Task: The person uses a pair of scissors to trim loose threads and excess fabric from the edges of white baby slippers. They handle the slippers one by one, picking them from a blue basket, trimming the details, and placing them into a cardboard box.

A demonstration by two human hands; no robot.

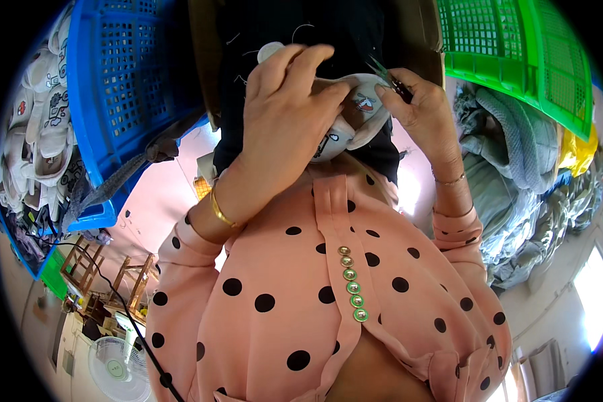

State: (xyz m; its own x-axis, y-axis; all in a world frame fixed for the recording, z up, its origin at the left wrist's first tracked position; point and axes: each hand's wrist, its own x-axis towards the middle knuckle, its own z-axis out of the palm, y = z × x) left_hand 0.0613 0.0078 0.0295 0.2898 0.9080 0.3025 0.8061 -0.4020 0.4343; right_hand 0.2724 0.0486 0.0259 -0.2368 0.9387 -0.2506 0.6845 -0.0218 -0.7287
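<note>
A pale cloth slipper upper (pixel 365 107) with small cartoon prints lies over my lap. My left hand (pixel 285 107) is above its left part, fingers apart and thumb against or just over the fabric; it hides part of the cloth. A pale rounded piece (pixel 270 51) shows beyond the fingers; I cannot tell whether it belongs to the same item. My right hand (pixel 422 110) is closed around small thread snips (pixel 398 87), blades pointing up and left beside the upper's right edge. Loose pale threads lie on the dark cloth (pixel 248 27) over my legs.
On the left stands a blue plastic crate (pixel 124 74), with a heap of similar printed pale pieces (pixel 43 127) beyond it. A green crate (pixel 516 60) is at the upper right, near piled grey cloth (pixel 516 147). A white fan (pixel 117 368) stands at the lower left.
</note>
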